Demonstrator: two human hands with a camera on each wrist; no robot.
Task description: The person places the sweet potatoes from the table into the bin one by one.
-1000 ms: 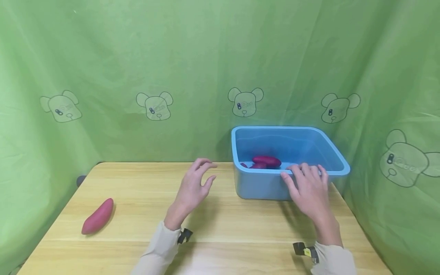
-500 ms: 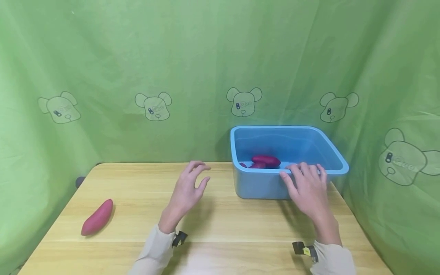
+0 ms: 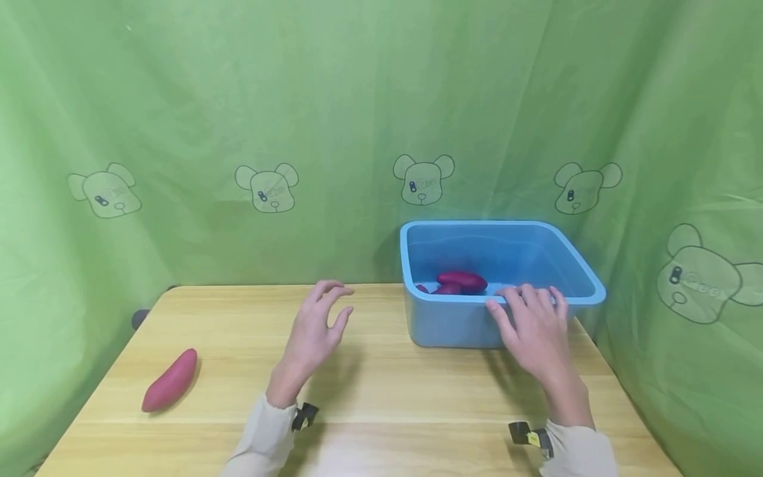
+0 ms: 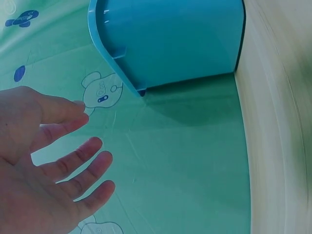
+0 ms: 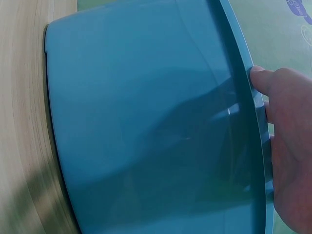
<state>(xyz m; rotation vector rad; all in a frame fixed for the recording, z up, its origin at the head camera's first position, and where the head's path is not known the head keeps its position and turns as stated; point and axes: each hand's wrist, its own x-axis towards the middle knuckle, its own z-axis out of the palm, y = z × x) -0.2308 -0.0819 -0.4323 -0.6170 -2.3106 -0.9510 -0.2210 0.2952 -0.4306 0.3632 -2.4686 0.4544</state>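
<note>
A blue plastic bin [image 3: 457, 324] stands at the right back of the wooden table, with purple-red sweet potatoes [image 3: 461, 281] lying inside at its left. My right hand [image 3: 536, 331] holds the bin's front rim, fingers hooked over the edge and thumb against the near side. The right wrist view has the thumb [image 5: 263, 80] at the rim, while the other fingers are mostly hidden behind it. Above the table, left of the bin, my left hand [image 3: 310, 334] hangs with loosely bent fingers and nothing in them. Another sweet potato [image 3: 170, 381] lies alone on the left of the table.
Bare wooden tabletop [image 3: 381, 391] lies between the hands. A green curtain [image 3: 334, 99] printed with bear heads encloses the back and sides, right behind the table's far edge. The bin sits close to the back and right edges.
My left hand has drifted left, away from the bin and towards the lone sweet potato. The right hand keeps its place on the rim, and the bin has not moved.
</note>
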